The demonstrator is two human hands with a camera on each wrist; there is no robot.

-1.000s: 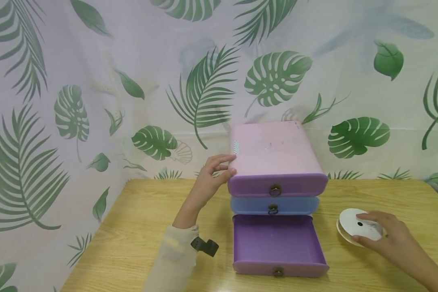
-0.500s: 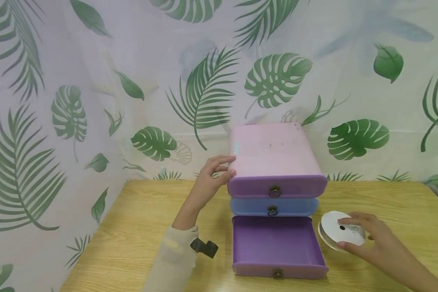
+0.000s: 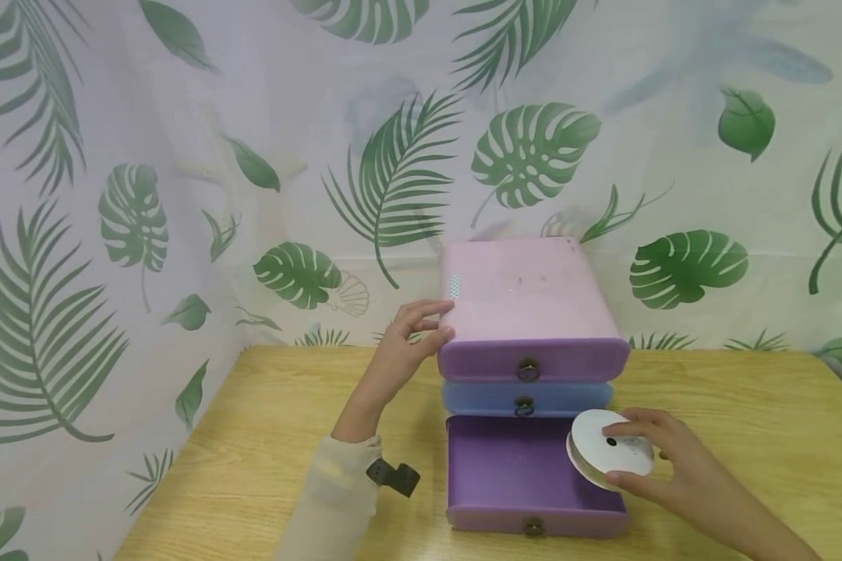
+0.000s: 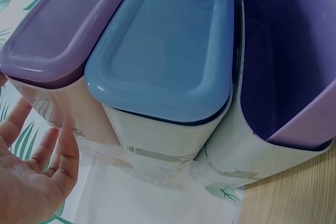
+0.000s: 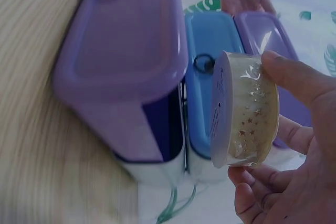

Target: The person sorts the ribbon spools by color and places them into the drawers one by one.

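My right hand [image 3: 681, 463] grips a white ribbon spool [image 3: 592, 460] between thumb and fingers. In the right wrist view the spool's ribbon [image 5: 252, 114] is cream with metallic stars. The spool is above the right side of a pulled-out purple bottom drawer [image 3: 512, 463]. That drawer belongs to a small drawer unit [image 3: 526, 288] with a pink top. My left hand [image 3: 403, 347] touches the unit's upper left side with its fingers extended. In the left wrist view, these fingers [image 4: 65, 156] lie near the top tier's side.
Above the open drawer are a blue drawer [image 3: 568, 397] and a purple top drawer [image 3: 477, 360], both pushed in, with ring pulls. The unit stands on a wooden table [image 3: 267, 452] before a leaf-patterned cloth [image 3: 407, 70]. A black strap piece [image 3: 394, 474] is at my left wrist.
My right hand has carried the spool leftward, from the table right of the unit to over the bottom drawer's right side. My left hand stays in place.
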